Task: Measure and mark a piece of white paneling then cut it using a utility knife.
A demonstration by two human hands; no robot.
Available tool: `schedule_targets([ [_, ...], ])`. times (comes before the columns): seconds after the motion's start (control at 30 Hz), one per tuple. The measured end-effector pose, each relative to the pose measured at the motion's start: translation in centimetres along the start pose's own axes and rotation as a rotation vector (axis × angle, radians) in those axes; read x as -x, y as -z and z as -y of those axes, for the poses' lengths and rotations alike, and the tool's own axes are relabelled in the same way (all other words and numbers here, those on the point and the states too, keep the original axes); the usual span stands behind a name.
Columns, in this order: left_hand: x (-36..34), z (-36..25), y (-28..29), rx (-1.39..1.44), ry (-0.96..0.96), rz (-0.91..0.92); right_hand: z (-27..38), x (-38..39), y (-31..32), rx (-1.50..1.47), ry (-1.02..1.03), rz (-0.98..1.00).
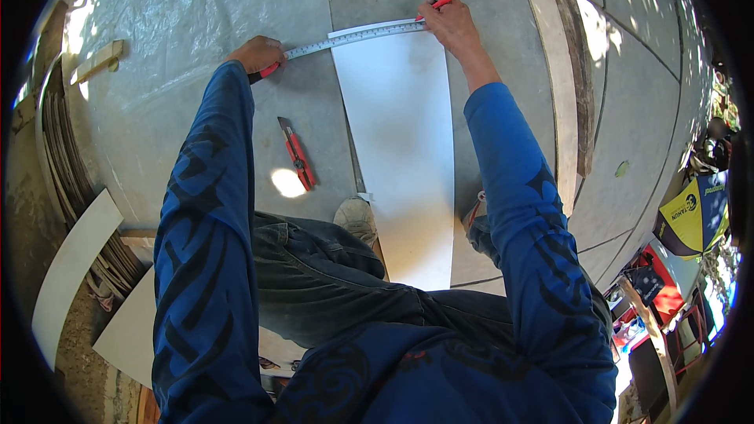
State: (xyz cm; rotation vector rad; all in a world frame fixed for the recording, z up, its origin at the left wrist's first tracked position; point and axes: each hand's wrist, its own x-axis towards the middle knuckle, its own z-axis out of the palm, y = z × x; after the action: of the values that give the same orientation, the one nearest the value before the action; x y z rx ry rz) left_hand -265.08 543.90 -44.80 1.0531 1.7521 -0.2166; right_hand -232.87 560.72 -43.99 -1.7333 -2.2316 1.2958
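Note:
My left hand is closed around a tape measure, whose red and black case shows partly beneath the fingers. Its pale blade runs out to the right across the far end of a long white board. At the board's far right corner my right hand pinches a red pen with a white end. The same hand rests at the end of the blade; how its fingers touch the blade is partly hidden. A red utility knife lies on the floor left of the board, blade extended.
The board's near end lies between my shoes. Clear plastic sheeting covers the far left floor. A wood block and curved white panels lie left. Long wooden planks run along the right. A yellow and dark umbrella stands far right.

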Motion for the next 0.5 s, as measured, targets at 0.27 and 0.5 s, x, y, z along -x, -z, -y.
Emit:
schedule_targets([
  [0.27, 0.37, -0.49, 0.17, -0.001, -0.008, 0.005, 0.15, -0.03, -0.03, 0.036, 0.022, 0.0],
  [0.5, 0.21, 0.17, 0.12, -0.017, -0.066, -0.007, 1.13, 0.42, 0.04, 0.06, 0.025, -0.007],
])
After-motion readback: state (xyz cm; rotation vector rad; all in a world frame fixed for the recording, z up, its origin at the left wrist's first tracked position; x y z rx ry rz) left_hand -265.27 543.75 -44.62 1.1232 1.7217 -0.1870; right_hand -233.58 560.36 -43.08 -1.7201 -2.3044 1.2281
